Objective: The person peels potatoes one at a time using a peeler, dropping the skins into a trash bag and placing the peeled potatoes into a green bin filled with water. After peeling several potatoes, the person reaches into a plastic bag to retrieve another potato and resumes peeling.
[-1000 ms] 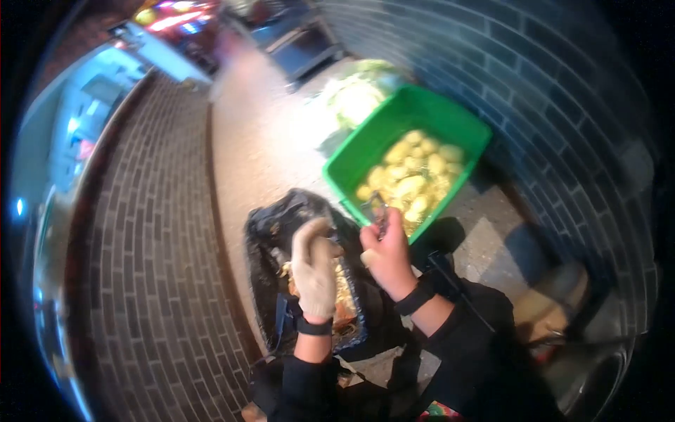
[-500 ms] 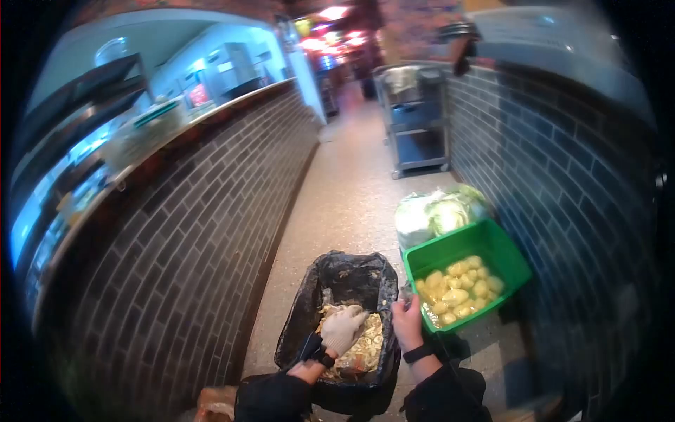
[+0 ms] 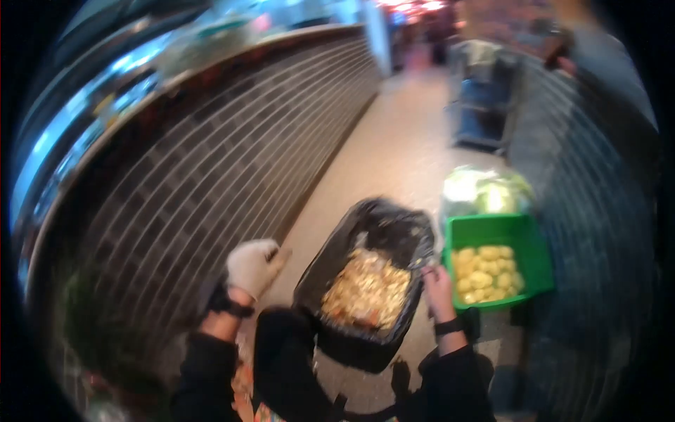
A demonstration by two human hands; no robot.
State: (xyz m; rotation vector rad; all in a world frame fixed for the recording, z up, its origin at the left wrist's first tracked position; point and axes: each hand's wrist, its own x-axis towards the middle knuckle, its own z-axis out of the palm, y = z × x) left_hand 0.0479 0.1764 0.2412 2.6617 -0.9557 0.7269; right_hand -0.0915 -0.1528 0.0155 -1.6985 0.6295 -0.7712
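Observation:
My left hand (image 3: pixel 249 269), in a pale glove, is raised left of the bin, its fingers curled. A tan, blurred shape sticks out at its fingertips; its kind is not clear. My right hand (image 3: pixel 439 288), bare, is closed beside the bin's right rim, with something small and dark at the fingers, too blurred to name. Between the hands stands a bin lined with a black bag (image 3: pixel 325 264), holding a heap of pale yellowish peelings (image 3: pixel 367 290). Right of my right hand, a green tub (image 3: pixel 538 264) holds several peeled potatoes (image 3: pixel 485 273).
Bagged cabbages (image 3: pixel 496 191) lie behind the tub. A dark wheeled cart (image 3: pixel 481 105) stands farther along the right wall. Brick walls (image 3: pixel 211 155) border the floor passage (image 3: pixel 404 133). Something reddish-brown (image 3: pixel 242 387) shows by my left leg.
My left hand has come up out of the bin and moved left. The view has shifted, and my right hand remains beside the bin's right rim. The peelings are now uncovered.

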